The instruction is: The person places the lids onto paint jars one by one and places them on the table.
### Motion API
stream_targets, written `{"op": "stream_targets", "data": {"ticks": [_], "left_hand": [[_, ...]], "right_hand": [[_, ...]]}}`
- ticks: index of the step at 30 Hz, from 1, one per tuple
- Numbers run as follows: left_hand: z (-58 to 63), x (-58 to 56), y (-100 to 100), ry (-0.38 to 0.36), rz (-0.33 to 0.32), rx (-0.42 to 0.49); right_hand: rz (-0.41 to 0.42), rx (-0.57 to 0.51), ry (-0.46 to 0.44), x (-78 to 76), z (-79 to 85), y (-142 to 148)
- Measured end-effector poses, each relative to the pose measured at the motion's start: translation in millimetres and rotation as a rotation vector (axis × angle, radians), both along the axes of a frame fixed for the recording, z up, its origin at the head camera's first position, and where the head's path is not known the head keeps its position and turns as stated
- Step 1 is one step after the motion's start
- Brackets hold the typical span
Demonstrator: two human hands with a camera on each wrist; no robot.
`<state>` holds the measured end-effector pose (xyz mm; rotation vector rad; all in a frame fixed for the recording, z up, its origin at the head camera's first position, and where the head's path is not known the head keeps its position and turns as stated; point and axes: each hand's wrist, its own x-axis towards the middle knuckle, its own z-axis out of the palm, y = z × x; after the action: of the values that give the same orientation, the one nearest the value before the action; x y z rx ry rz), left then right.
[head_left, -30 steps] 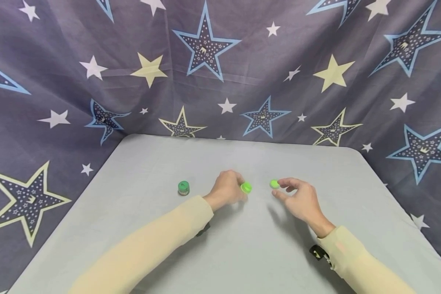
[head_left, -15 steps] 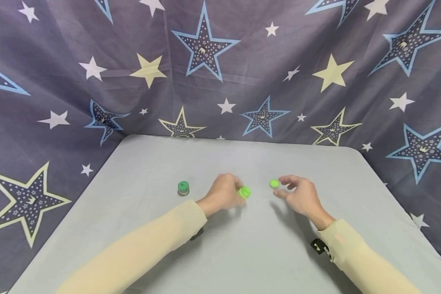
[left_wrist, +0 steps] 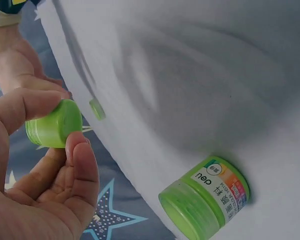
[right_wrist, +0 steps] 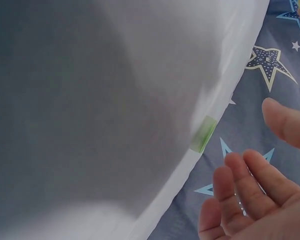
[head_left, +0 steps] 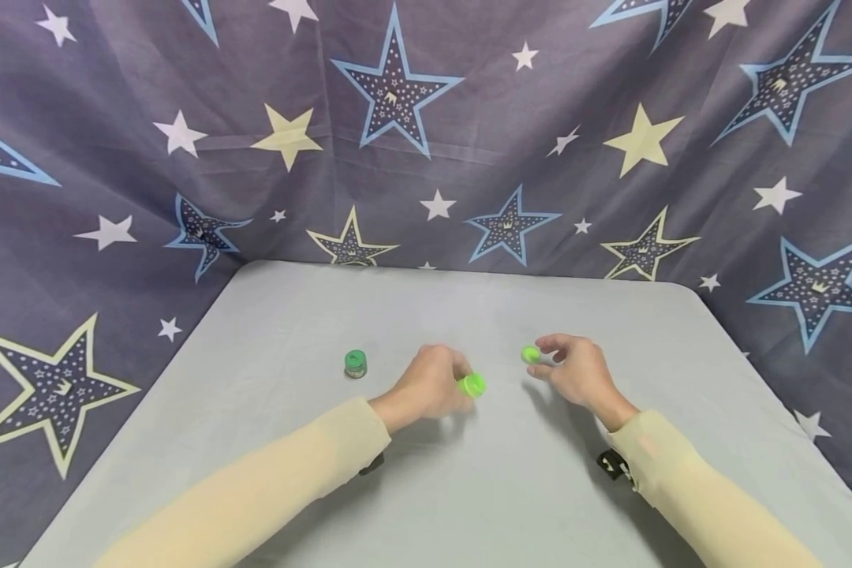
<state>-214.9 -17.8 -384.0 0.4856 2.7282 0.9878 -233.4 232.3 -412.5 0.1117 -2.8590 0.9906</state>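
Note:
My left hand (head_left: 433, 381) holds a small lime-green jar (left_wrist: 55, 124) near the table's middle. Thumb and fingers pinch its sides in the left wrist view, and it is tipped over, its ridged end toward the palm. At the right my right hand (head_left: 578, 371) hovers with thumb and fingers apart. Just left of its fingertips in the head view, a small round lime-green piece (head_left: 530, 354) rests on the table; its sides look pale and see-through in the right wrist view. Nothing lies between the right fingers there (right_wrist: 250, 185).
A second jar (head_left: 356, 364) with a dark green top stands left of the left hand; its printed label (left_wrist: 224, 190) reads "deli". All this is on a pale cloth-covered table (head_left: 291, 315). A dark star-patterned curtain (head_left: 468, 173) hangs behind it.
My left hand has drawn back toward the near side with the lime-green jar, shifting slightly left. My right hand stays almost in place beside the round piece.

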Motion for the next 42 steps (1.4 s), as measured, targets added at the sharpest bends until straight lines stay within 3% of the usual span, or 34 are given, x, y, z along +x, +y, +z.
{"op": "stream_targets", "data": {"ticks": [11,17,42], "left_hand": [[4.4,11.7,-3.3,-0.019,-0.030,0.004],[4.0,14.6,-4.4,0.003,-0.055,0.008],[7.6,28.2,-3.5,-0.053,-0.096,0.036]], "right_hand": [[-0.001,0.054,-0.034,-12.0,-1.6,1.1],[-0.013,0.055,-0.061,-18.2,-1.4,2.6],[-0.057,0.096,-0.213,-34.4,-5.4,0.0]]}}
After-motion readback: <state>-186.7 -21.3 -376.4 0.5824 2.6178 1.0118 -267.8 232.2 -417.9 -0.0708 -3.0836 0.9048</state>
